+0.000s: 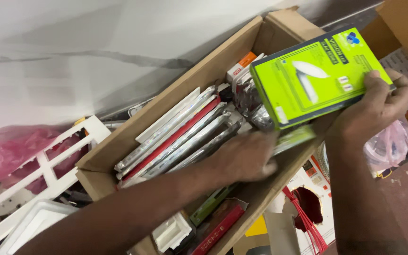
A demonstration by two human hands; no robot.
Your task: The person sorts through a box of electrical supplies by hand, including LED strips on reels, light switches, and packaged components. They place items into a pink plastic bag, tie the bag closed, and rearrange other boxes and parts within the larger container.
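Right hand (378, 106) pinches the green box (315, 75) by its edge, light and stiff I judge; left hand (246, 156), blurred, rests flat in the carton (119, 151), its grip empty.

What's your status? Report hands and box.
Right hand grips green box. Left hand inside cardboard carton, on flat packs. Nothing blocking.

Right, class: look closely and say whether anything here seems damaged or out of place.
Yes: the white printed carton below the cardboard box has a ragged torn hole, with red strips spilling beside it. The right hand holds a green box tilted.
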